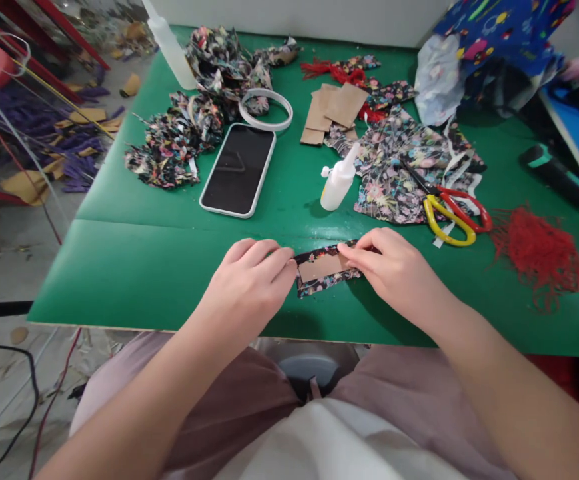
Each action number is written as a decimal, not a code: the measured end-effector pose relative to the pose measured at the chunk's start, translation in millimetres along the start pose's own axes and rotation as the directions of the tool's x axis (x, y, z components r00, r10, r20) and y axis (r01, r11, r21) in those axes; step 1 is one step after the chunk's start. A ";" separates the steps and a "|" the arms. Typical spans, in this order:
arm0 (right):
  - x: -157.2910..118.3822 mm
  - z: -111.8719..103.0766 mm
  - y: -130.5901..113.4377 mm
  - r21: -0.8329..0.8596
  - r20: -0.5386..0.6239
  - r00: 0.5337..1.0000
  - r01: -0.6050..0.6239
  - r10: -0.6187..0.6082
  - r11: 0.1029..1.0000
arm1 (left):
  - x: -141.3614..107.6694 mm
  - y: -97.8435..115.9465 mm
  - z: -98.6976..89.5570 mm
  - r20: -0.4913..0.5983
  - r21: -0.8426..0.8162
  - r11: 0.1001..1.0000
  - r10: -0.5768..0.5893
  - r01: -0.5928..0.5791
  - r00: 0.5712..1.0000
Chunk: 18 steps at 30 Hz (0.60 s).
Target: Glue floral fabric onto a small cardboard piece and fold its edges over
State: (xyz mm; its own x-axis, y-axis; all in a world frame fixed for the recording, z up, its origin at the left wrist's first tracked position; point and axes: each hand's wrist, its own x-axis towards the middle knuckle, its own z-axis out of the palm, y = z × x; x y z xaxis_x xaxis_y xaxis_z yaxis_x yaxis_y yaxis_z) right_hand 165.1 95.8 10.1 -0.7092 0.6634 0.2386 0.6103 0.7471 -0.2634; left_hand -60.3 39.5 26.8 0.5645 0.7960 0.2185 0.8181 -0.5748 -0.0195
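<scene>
Between my hands is a small piece of dark floral fabric (314, 287) with a brown cardboard rectangle (320, 267) lying on it. The fabric's far edge is folded over the card, while the near edge lies out flat. My left hand (254, 280) pinches the left end, its fingertips partly hidden. At the right end, my right hand (394, 267) grips the fabric between thumb and fingers. Just beyond stands a small white glue bottle (338, 185) with a pointed nozzle. Scissors (452, 213) with one yellow and one red handle lie on floral cloth (394, 180) to the right.
A phone (239, 170), a white tape ring (266, 110) and bunched floral fabric pieces (174, 140) lie on the green table (119, 267). Brown cards (336, 107) are stacked at the back. Red threads (539, 250) sit at right; a tall squeeze bottle (173, 53) stands back left.
</scene>
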 end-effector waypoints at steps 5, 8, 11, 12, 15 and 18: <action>0.0 0.0 -2.7 -0.077 -0.021 0.999 0.047 -0.048 0.996 | 0.0 8.3 1.8 -0.019 0.006 0.999 0.034 -0.034 0.999; 0.2 1.7 -6.7 -0.107 -0.031 0.992 0.117 -0.121 0.987 | 1.5 8.8 1.6 -0.003 0.000 0.998 0.056 -0.056 0.998; 0.9 5.3 -14.8 -0.102 -0.031 0.988 0.147 -0.151 0.984 | 3.5 6.9 0.3 0.006 -0.015 0.997 0.072 -0.072 0.997; 1.2 6.5 -18.1 -0.105 -0.031 0.988 0.147 -0.151 0.984 | 4.2 6.4 -0.2 0.001 -0.018 0.997 0.075 -0.075 0.997; 2.6 9.5 -26.9 -0.149 -0.023 0.991 0.124 -0.129 0.981 | 5.6 6.3 -1.0 0.001 -0.024 0.996 0.083 -0.083 0.997; 3.7 11.8 -31.1 -0.197 -0.013 0.994 0.100 -0.104 0.975 | 5.6 6.9 0.0 -0.002 -0.026 0.996 0.086 -0.086 0.996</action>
State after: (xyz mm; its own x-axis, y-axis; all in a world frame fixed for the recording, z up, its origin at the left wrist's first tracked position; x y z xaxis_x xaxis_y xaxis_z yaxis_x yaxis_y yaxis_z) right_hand 139.4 74.5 8.2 -0.7643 0.5824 0.2767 0.5940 0.8029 -0.0492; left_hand -51.6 40.0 27.9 0.6324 0.7433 0.2179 0.7634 -0.6458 -0.0127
